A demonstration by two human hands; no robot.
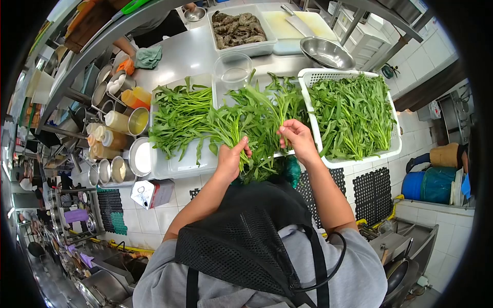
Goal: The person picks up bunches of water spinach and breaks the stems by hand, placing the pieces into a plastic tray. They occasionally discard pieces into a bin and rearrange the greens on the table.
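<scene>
My left hand [233, 157] is closed round the stems of a bunch of water spinach [231, 123], leaves pointing away from me. To its right, my right hand [300, 139] pinches a smaller sprig of water spinach [280, 107] between thumb and fingers. Both hands are over a middle tray with more loose greens heaped in it. On the left, a translucent plastic tray [192, 163] holds stems laid side by side. A white perforated basket [309, 97] on the right is full of the same leafy greens.
Behind stand a clear round bowl [233, 68], a tub of shrimp [241, 32], a knife [298, 23] on a cutting board [319, 25] and a metal bowl [327, 51]. Sauce bottles [117, 121] and metal pots line the left. Another person's arm [125, 46] is at the far left.
</scene>
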